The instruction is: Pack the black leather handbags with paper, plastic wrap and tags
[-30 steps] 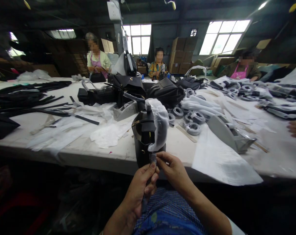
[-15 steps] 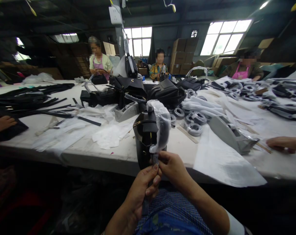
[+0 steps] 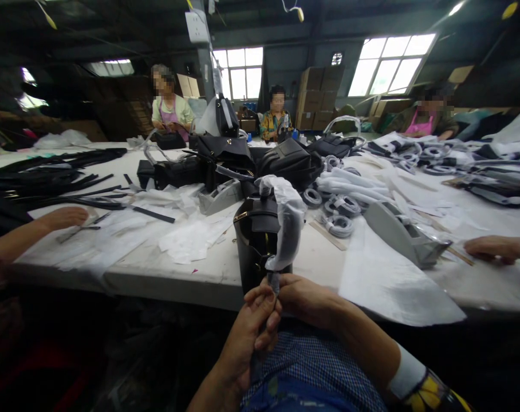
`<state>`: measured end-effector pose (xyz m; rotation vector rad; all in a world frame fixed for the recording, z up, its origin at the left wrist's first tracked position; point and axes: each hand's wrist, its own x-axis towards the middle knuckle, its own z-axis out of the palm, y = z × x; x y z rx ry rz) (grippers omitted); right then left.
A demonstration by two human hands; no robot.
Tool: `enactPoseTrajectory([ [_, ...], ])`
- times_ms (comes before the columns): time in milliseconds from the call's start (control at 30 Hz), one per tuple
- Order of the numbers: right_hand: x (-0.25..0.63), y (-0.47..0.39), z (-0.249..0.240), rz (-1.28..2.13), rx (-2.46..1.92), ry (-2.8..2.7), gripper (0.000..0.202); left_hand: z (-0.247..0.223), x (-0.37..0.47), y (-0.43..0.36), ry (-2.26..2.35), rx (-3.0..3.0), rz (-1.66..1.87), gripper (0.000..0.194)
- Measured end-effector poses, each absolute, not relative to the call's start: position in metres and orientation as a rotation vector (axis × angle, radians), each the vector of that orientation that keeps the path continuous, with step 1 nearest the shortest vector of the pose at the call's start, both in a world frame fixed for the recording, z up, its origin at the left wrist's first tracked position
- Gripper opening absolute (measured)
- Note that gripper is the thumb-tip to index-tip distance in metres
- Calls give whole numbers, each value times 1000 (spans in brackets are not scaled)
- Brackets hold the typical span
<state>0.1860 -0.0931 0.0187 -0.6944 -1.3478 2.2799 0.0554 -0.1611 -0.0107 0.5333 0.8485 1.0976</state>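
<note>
A black handbag (image 3: 253, 232) with gold-coloured fittings stands at the table's front edge, straight in front of me. Its strap (image 3: 289, 226) arches up on the right side, wrapped in thin white film. Below the arch, the strap's lower part runs down into my hands. My left hand (image 3: 255, 329) is closed round this strap, the thumb on top. Against it from the right, my right hand (image 3: 300, 294) pinches the same strap near the bag's side; some of its fingertips are hidden.
Black bags (image 3: 225, 151), wrapped coils (image 3: 339, 226), a grey tape dispenser (image 3: 404, 237) and white sheets (image 3: 389, 280) lie on the table (image 3: 217, 283). A person's hand (image 3: 69, 217) reaches in at left, another hand (image 3: 494, 249) rests at right. Several people work beyond.
My right hand has turned and sits closer against my left hand, its forearm further in view. The wrapped arch has shifted slightly right. The neighbour's hand at left has reached further over the table.
</note>
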Motion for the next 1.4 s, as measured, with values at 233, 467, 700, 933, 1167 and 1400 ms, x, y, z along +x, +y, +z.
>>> enactPoseTrajectory([
  [233, 222, -100, 38, 1294, -1035, -1859, 27, -18, 56, -155, 1005, 810, 1213, 42],
  [467, 221, -68, 114, 1149, -745, -1708, 50, -14, 60, -149, 1055, 929, 1352, 52],
  [700, 182, -39, 176, 1537, -707, -1684, 51, -3, 64, -137, 1127, 956, 1407, 46],
  [933, 167, 9, 218, 1494, -791, -1615, 39, 5, 61, -131, 1111, 1147, 1371, 58],
  [1167, 193, 54, 268, 1079, -741, -2042, 43, 6, 0, -115, 1553, 1238, 1878, 36],
  [1400, 192, 67, 257, 779, -658, -2334, 33, -26, 6, -109, 1573, 1434, 1659, 49],
])
